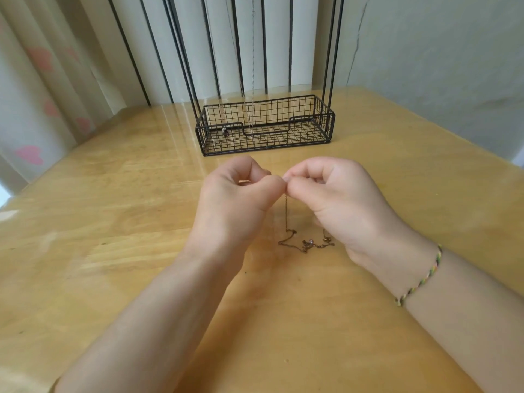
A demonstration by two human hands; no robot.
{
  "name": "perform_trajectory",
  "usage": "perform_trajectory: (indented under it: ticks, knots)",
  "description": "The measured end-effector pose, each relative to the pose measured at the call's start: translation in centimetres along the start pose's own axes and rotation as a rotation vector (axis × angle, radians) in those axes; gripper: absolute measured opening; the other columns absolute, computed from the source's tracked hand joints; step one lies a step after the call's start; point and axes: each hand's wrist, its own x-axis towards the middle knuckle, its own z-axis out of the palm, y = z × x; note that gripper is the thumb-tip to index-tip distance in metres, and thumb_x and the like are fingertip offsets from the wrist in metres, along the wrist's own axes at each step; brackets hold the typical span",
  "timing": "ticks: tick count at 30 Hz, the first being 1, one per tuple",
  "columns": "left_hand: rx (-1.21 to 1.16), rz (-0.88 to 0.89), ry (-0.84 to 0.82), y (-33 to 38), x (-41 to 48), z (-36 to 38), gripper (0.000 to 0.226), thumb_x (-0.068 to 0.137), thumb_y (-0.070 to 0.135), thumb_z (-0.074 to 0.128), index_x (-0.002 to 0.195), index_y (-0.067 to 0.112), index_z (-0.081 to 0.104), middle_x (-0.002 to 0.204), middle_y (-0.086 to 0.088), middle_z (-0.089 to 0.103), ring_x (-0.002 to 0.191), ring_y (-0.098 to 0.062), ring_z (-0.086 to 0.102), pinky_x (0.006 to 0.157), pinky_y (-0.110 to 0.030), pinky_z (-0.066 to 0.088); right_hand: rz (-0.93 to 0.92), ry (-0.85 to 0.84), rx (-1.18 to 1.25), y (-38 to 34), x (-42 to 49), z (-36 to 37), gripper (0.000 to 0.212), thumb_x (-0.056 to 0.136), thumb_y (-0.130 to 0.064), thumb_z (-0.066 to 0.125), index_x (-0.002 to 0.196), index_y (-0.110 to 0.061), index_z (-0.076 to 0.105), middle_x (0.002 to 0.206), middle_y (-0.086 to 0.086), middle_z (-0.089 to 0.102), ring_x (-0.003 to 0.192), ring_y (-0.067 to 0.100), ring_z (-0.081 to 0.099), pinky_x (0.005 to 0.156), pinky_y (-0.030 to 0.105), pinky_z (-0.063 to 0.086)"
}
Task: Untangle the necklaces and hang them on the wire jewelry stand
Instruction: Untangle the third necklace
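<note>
Head view: left hand (241,194) and right hand (331,194) meet fingertip to fingertip, the fingers of both curled and pinching the necklace (286,217) at 1 point above the table (113,222). Recommended: hold tension low, tease links apart sideways, avoid pulling. The necklace is a thin, dark bronze-toned chain. 1 strand hangs from the pinch. The remainder lies kinked on the table with a small pendant (310,241), in front of the wire jewelry stand (265,123).
</note>
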Motion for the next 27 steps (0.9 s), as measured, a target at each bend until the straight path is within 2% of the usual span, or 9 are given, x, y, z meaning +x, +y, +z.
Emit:
perform_trajectory:
  ticks: [3, 6, 13, 16, 18, 21, 23, 27]
  knots:
    - [-0.106, -0.121, -0.065, 0.0, 0.4, -0.3, 0.028, 0.079, 0.002, 0.06, 0.059, 0.018, 0.047, 0.072, 0.0, 0.056, 0.072, -0.012, 0.049, 0.073, -0.03, 0.04, 0.146, -0.086, 0.118, -0.1, 0.2, -0.5, 0.012, 0.084, -0.015, 0.063, 0.072, -0.015, 0.066, 0.041, -0.017, 0.04, 0.035, 0.001, 0.036, 0.036, 0.008, 0.031]
    - [-0.175, -0.206, -0.122, 0.1, 0.7, -0.6, 0.028, 0.08, 0.003, 0.057, 0.06, 0.021, 0.05, 0.067, 0.008, 0.058, 0.072, -0.007, 0.052, 0.078, -0.03, 0.04, 0.216, -0.13, 0.176, -0.3, 0.5, -1.1, 0.01, 0.084, -0.019, 0.066, 0.074, -0.018, 0.066, 0.043, -0.016, 0.04, 0.033, 0.001, 0.033, 0.032, 0.008, 0.027]
    - [-0.231, -0.2, -0.131, 0.2, 0.8, -0.7, 0.028, 0.082, 0.004, 0.054, 0.061, 0.021, 0.052, 0.067, 0.008, 0.057, 0.08, -0.012, 0.05, 0.075, -0.028, 0.041, 0.188, -0.136, 0.184, -1.2, 0.5, -1.7, 0.005, 0.082, -0.015, 0.068, 0.079, -0.012, 0.069, 0.042, -0.012, 0.032, 0.035, 0.004, 0.022, 0.034, 0.015, 0.017]
    - [-0.185, -0.141, -0.171, 0.2, 0.8, -0.9, 0.023, 0.073, 0.007, 0.06, 0.058, 0.022, 0.052, 0.065, 0.01, 0.058, 0.074, -0.008, 0.051, 0.077, -0.027, 0.041, 0.11, -0.135, 0.101, -1.6, 0.2, -1.7, 0.007, 0.078, -0.019, 0.071, 0.075, -0.014, 0.069, 0.037, -0.017, 0.041, 0.029, 0.002, 0.035, 0.032, 0.01, 0.021]
    - [-0.143, -0.099, -0.193, 0.3, 0.7, -0.9, 0.014, 0.063, 0.014, 0.061, 0.055, 0.023, 0.053, 0.069, 0.009, 0.058, 0.073, -0.007, 0.051, 0.077, -0.027, 0.04, 0.043, -0.127, 0.099, -1.7, 0.0, -1.6, 0.008, 0.079, -0.011, 0.07, 0.073, -0.011, 0.066, 0.035, -0.018, 0.044, 0.032, -0.004, 0.043, 0.033, 0.005, 0.027]
    - [-0.103, -0.061, -0.181, 0.2, 0.7, -0.8, 0.012, 0.059, 0.017, 0.061, 0.052, 0.023, 0.054, 0.075, 0.003, 0.057, 0.079, -0.01, 0.049, 0.077, -0.029, 0.039, 0.001, -0.093, 0.084, -1.3, 0.0, -1.2, 0.011, 0.078, -0.008, 0.068, 0.07, -0.013, 0.064, 0.039, -0.02, 0.045, 0.039, -0.006, 0.045, 0.043, 0.002, 0.035]
    - [-0.085, -0.058, -0.176, 0.0, 0.7, -0.8, 0.012, 0.058, 0.018, 0.062, 0.051, 0.023, 0.054, 0.076, 0.001, 0.056, 0.082, -0.014, 0.047, 0.078, -0.032, 0.037, -0.007, -0.076, 0.082, -0.9, 0.2, -0.9, 0.013, 0.078, -0.01, 0.068, 0.067, -0.016, 0.064, 0.044, -0.02, 0.047, 0.043, -0.006, 0.044, 0.046, 0.003, 0.035]
    - [-0.057, -0.066, -0.184, -0.3, 0.9, -0.8, 0.014, 0.058, 0.018, 0.063, 0.051, 0.022, 0.051, 0.072, -0.002, 0.05, 0.074, -0.016, 0.044, 0.07, -0.032, 0.036, -0.076, -0.036, -0.042, -0.6, 0.3, -0.8, 0.019, 0.08, -0.012, 0.068, 0.063, -0.02, 0.065, 0.053, -0.014, 0.05, 0.047, -0.001, 0.041, 0.045, 0.008, 0.035]
